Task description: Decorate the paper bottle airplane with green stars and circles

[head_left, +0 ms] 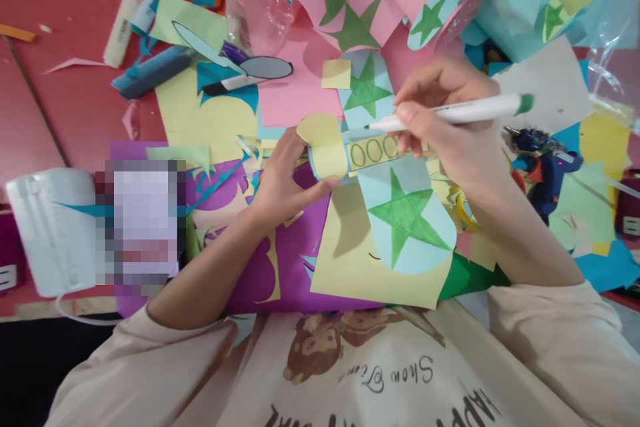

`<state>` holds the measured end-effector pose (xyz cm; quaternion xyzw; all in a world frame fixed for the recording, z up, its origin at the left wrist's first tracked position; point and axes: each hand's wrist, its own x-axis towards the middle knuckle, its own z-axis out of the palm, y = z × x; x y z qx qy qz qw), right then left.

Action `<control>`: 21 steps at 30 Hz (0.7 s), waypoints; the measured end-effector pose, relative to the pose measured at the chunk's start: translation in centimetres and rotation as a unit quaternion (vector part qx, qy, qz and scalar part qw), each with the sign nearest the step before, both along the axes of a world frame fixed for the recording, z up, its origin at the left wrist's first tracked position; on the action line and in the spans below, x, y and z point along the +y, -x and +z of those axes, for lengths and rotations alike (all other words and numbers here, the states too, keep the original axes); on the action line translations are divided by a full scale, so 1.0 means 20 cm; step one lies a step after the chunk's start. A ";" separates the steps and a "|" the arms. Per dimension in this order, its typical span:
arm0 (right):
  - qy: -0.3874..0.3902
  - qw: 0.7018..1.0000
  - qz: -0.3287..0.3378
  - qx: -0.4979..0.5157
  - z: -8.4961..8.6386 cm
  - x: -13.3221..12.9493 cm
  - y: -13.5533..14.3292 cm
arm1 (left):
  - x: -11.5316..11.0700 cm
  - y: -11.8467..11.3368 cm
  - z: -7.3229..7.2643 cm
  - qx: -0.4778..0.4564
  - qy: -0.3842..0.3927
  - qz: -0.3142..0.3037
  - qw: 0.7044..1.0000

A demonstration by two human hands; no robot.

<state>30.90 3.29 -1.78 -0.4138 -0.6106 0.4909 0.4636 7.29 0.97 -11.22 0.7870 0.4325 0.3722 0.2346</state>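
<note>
A paper airplane [337,155] with a pale yellow rounded nose lies in front of me. Its light blue wings [440,230] each carry a green star, and a yellow strip [373,152] with green ovals runs along the body. My left hand [283,180] grips the nose end from the left, thumb on the near side and fingers on the far side. Between the thumb and fingers of my right hand [440,107] is a green marker [475,110], uncapped. Its tip points left, just above the body beside the strip; whether it touches the paper I cannot tell.
Beneath the airplane is a yellow sheet [345,247] on purple paper [250,280]. Cut scissors-like grey-and-black shapes [270,67] and a clear plastic cup [257,7] lie beyond. A blue glue gun [550,180] sits right. A white device [53,230] and a blurred-out screen [145,213] are left.
</note>
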 end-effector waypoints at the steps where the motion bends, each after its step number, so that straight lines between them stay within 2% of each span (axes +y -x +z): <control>1: 0.006 1.000 0.018 -0.018 0.00 -0.01 0.01 | 0.00 0.00 0.00 -0.001 0.002 0.001 1.000; 3: 0.010 0.998 0.030 -0.048 -0.01 -0.04 0.02 | 0.00 0.00 -0.01 -0.008 0.009 0.001 1.000; 10: -0.019 0.992 -0.001 -0.128 -0.05 -0.06 0.04 | 0.00 0.00 0.01 -0.020 0.020 -0.006 1.000; 21: -0.028 0.981 0.012 -0.192 -0.04 -0.06 0.02 | 0.00 -0.01 0.03 -0.038 0.061 0.001 0.997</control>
